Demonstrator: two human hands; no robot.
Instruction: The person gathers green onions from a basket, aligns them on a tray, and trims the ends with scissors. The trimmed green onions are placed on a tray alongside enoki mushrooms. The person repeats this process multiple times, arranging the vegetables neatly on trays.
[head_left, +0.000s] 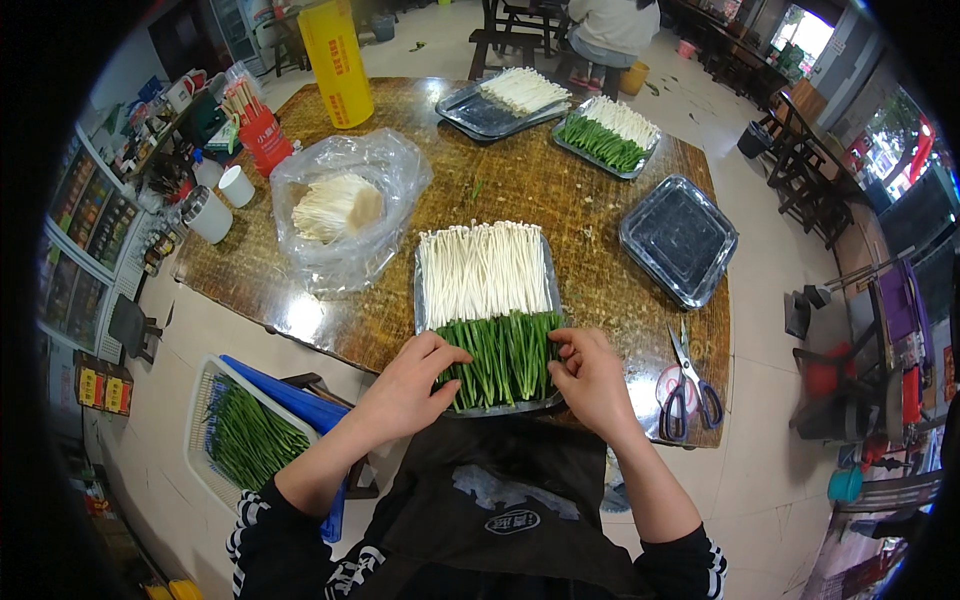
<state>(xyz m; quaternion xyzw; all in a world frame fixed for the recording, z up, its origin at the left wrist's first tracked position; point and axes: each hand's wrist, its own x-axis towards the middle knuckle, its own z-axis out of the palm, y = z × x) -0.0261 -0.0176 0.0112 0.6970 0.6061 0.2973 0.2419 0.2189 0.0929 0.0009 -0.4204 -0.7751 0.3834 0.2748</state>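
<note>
A clear plastic tray (555, 289) lies before me, its far half covered with white enoki mushrooms (484, 274). Cut green chives (499, 360) fill its near half. My left hand (420, 382) touches the left edge of the chives with curled fingers. At their right edge is my right hand (592, 375), its thumb and fingers bent against the tray's side. Whether either hand grips any stalks cannot be told. Left of the tray, an open plastic bag (405, 172) holds a bunch of enoki (337, 208). Scissors (690, 382) lie open at the right.
Stacked empty trays (679, 240) stand right on the wooden table (517, 172). Behind are a filled tray (607, 139), a tray with enoki (502, 101) and a yellow film roll (337, 67). A basket of chives (255, 431) stands lower left. A seated person (611, 30) is beyond.
</note>
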